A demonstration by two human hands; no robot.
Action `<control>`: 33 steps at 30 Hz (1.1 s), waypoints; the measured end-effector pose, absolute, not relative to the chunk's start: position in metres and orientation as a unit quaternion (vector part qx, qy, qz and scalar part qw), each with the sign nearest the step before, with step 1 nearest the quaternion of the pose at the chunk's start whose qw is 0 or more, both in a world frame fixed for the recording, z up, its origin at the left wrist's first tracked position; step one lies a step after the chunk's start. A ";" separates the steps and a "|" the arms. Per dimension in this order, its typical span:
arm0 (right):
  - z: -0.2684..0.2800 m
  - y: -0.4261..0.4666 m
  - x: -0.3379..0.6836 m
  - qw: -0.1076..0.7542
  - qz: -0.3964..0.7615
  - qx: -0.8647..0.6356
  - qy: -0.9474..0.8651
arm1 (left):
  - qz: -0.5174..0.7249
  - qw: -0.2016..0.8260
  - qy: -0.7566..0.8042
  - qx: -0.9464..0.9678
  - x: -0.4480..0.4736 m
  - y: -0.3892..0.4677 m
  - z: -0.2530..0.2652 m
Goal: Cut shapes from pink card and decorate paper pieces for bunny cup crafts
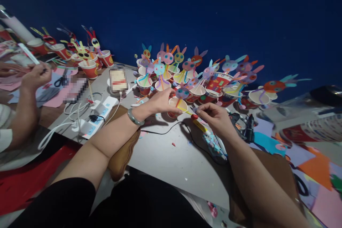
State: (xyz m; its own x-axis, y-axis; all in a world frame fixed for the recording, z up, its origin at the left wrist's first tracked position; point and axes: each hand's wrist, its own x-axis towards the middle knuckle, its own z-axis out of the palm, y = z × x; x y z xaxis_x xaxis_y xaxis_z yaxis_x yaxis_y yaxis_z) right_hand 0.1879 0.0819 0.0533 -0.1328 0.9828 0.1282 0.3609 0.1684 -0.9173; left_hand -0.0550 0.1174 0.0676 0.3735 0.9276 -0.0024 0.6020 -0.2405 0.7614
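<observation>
My left hand (162,100) is closed around the rim of a paper cup (175,114) near the middle of the table. From that cup rises a paper rabbit head (182,93), bluish with orange-ringed eyes, on a thin strip. A yellow strip comes out over the cup's right side. Just right of it, the fingers of my right hand (211,114) pinch a small greyish-purple piece (196,110). Beneath that hand lies a yellow-labelled stick-shaped tool (200,125) with a red end. More paper cups with rabbit heads (159,69) crowd behind both hands.
A white power strip (107,108) with plugs and cables lies at left, near a phone (118,80). A co-worker's hand (37,74) holds a white pen-like object. Coloured paper (316,164), scissors (300,185), a black marker (249,128) and stacked cups (312,130) lie at right.
</observation>
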 end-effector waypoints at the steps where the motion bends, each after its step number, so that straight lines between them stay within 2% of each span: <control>1: 0.051 0.081 0.187 0.408 0.391 -0.519 -0.642 | 0.224 0.347 0.510 0.754 -0.053 0.115 0.069; 16: 0.034 0.080 0.190 0.387 0.395 -0.486 -0.677 | 0.192 0.291 0.521 0.779 -0.032 0.111 0.051; 29: 0.034 0.074 0.189 0.404 0.259 -0.444 -0.756 | 0.203 0.274 0.521 0.782 -0.027 0.105 0.043; 33: 0.032 0.075 0.191 0.393 0.249 -0.449 -0.763 | 0.196 0.269 0.526 0.783 -0.027 0.104 0.044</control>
